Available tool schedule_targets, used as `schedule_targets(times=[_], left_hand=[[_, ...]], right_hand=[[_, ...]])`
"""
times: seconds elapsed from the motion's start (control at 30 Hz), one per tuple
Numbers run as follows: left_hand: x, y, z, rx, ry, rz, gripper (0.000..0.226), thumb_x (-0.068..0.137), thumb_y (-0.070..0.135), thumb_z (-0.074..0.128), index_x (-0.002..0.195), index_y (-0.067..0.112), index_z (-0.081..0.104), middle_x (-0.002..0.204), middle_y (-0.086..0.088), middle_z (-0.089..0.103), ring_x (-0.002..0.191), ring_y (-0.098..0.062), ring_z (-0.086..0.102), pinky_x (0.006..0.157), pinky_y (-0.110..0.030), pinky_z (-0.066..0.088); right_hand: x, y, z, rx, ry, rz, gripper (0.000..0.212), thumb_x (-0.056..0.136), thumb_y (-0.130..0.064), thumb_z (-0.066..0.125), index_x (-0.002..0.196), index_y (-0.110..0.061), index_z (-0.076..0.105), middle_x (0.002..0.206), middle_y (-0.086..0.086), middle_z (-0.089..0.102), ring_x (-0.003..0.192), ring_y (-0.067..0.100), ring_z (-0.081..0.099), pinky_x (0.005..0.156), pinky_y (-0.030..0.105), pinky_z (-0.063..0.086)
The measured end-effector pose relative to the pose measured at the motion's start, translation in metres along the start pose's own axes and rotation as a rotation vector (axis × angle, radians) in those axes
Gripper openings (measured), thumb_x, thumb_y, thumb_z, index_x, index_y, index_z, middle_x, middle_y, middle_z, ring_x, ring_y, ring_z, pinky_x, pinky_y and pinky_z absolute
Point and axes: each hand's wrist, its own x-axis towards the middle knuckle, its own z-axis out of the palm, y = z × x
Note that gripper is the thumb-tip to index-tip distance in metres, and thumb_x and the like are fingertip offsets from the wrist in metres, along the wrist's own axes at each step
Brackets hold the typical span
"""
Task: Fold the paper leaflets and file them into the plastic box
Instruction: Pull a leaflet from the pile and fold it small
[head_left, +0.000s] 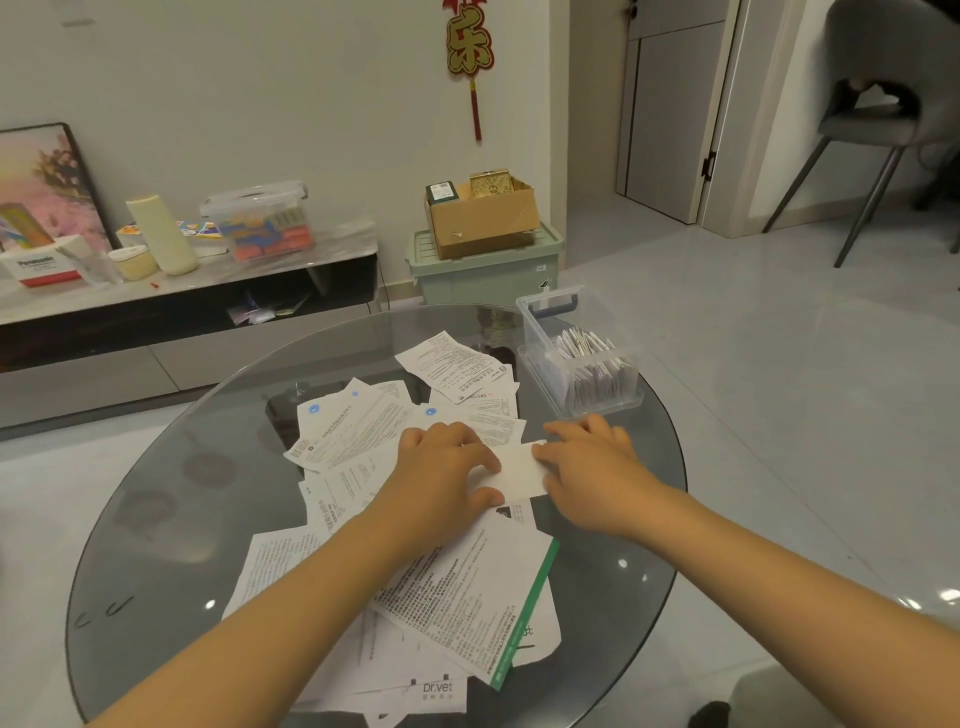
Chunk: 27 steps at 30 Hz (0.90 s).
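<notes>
Over the loose leaflets (363, 441), my left hand (447, 467) and right hand (592, 467) press flat-fingered on a folded leaflet (519, 470) near the plastic box (582, 364); uneven pressure could skew its crease.

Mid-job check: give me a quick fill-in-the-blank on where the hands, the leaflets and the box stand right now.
1. Both the left hand and right hand press on one ____ leaflet.
2. The clear plastic box stands to the ____ of the loose leaflets.
3. The box already holds ____ leaflets.
4. Everything rests on a round ____ table.

Missing words: folded; right; folded; glass
</notes>
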Motion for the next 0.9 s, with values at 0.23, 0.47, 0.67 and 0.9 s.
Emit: schedule_targets(times=[0.23, 0.47, 0.67, 0.9], left_hand=[[0.000, -0.006, 0.001, 0.035, 0.045, 0.042, 0.022, 0.095, 0.029, 0.053, 0.115, 0.026, 0.063, 0.118, 0.011, 0.053, 0.105, -0.016, 0.046, 0.092, -0.022, 0.033], [-0.001, 0.001, -0.004, 0.063, -0.044, 0.106, 0.040, 0.088, 0.052, 0.054, 0.116, 0.026, 0.063, 0.114, 0.011, 0.059, 0.102, -0.008, 0.052, 0.089, -0.028, 0.046], [-0.007, 0.005, -0.010, 0.074, -0.156, 0.163, 0.061, 0.080, 0.062, 0.059, 0.131, 0.029, 0.053, 0.135, 0.013, 0.049, 0.127, -0.008, 0.039, 0.103, -0.024, 0.034], [-0.008, 0.015, -0.008, 0.094, -0.150, 0.173, 0.055, 0.085, 0.058, 0.054, 0.129, 0.025, 0.055, 0.134, 0.006, 0.052, 0.125, -0.011, 0.041, 0.101, -0.024, 0.032]], right_hand=[[-0.010, -0.002, -0.006, -0.101, -0.029, -0.081, 0.028, 0.093, -0.019, 0.047, 0.115, -0.013, 0.063, 0.133, 0.000, 0.048, 0.124, 0.023, 0.029, 0.101, 0.032, 0.025], [-0.017, 0.003, -0.016, 0.050, -0.110, -0.123, 0.029, 0.087, -0.023, 0.062, 0.116, -0.023, 0.067, 0.125, 0.000, 0.057, 0.120, 0.019, 0.044, 0.096, 0.028, 0.039], [-0.012, 0.009, -0.013, 0.119, -0.036, -0.134, 0.034, 0.084, -0.025, 0.068, 0.117, -0.029, 0.065, 0.114, -0.006, 0.062, 0.108, 0.013, 0.054, 0.089, 0.026, 0.044], [-0.010, 0.012, -0.011, -0.026, 0.067, -0.252, 0.021, 0.090, -0.030, 0.055, 0.104, -0.023, 0.069, 0.101, -0.003, 0.065, 0.099, 0.016, 0.054, 0.080, 0.029, 0.044]])
